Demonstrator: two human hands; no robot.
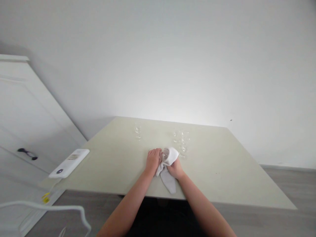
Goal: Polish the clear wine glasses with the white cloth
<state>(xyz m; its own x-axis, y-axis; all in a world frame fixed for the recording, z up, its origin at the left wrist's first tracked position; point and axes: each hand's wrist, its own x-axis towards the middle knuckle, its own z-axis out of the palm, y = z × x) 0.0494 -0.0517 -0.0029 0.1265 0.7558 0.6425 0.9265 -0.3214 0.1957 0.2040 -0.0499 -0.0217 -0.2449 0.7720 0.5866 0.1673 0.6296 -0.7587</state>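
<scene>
Over the near middle of the table, a clear wine glass (165, 154) lies tilted between my two hands, partly covered by a white cloth (169, 181). Fingers of my left hand (153, 160) are closed around the glass's left end. My right hand (176, 168) is wrapped in the cloth and presses it round the right side of the glass; most of its fingers are hidden. A tail of cloth hangs down toward the table's front edge.
Several clear stemmed glasses (183, 141) stand just beyond my right hand. Another clear glass (138, 132) stands farther back on the left. A white power strip-like box (70, 163) with a cable lies at the table's left edge, beside a white cabinet (29, 115).
</scene>
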